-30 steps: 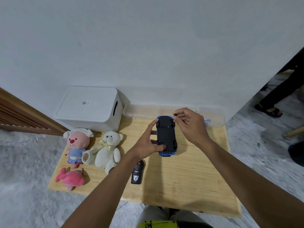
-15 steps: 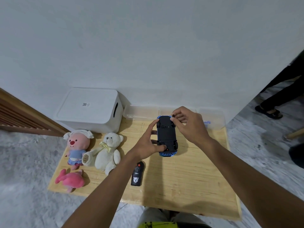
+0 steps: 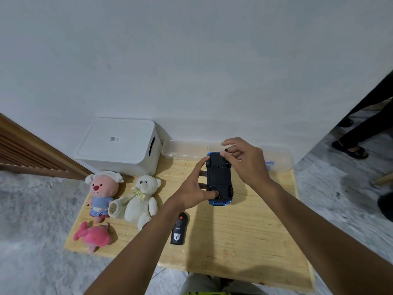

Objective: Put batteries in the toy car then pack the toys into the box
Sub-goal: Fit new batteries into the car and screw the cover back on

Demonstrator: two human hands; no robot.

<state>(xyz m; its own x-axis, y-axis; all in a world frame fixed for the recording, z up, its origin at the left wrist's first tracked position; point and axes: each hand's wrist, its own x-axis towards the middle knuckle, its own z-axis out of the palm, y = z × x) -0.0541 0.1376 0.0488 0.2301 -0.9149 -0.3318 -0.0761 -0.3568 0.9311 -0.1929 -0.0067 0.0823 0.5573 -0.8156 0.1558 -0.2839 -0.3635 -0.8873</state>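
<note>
A blue toy car is turned belly up above the wooden table, its black underside facing me. My left hand grips it by its left side, thumb on the near end. My right hand is at the car's far end, fingers curled, with a small dark piece pinched at the fingertips. A black remote control lies on the table below my left hand. A white lidded box stands at the back left.
A pink beaver plush, a cream teddy bear and a pink plush lie at the table's left. A clear plastic container sits along the wall behind the car. Someone's legs stand at the far right.
My right hand's fingers have shifted at the car's far end and spread a little. The car and my left hand have stayed in place.
</note>
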